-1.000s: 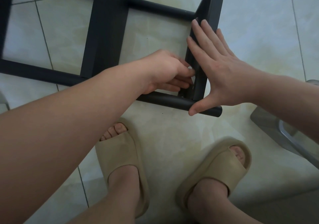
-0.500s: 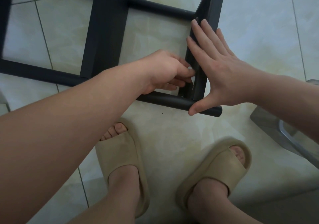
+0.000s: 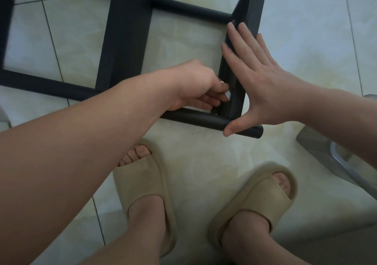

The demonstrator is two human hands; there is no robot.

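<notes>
— What were our fingers doing at that joint?

— The fingers (image 3: 216,99) of our left hand (image 3: 193,85) were curled tight, tips against the inner face of the flat bar (image 3: 252,5). Whether they pinched a small fastener there, we could not tell. Our right hand (image 3: 263,81) lay with its fingers straight and spread along the bar's other face, and its thumb rested on the round tube (image 3: 193,117) just below.

— Had anything changed in the second before?

— Hardly. Both hands had kept their places. Only the left fingertips had shifted a little, as in a small turn. We judged the fastening was still under way, with the bar not yet firm enough for us to let go.

— And the frame itself?

— The black frame (image 3: 126,40) lay on the tiled floor (image 3: 183,44). It ran left of the fingers and beyond them, and its near corner sat between our two hands.

— Any containers?

— None that we could make out. Well to the right of the fingers a grey thing (image 3: 318,150) with a metal rail showed at the edge, but we could not tell what it was or whether it held anything. Nearer to us were our beige slippers (image 3: 142,183).
</notes>
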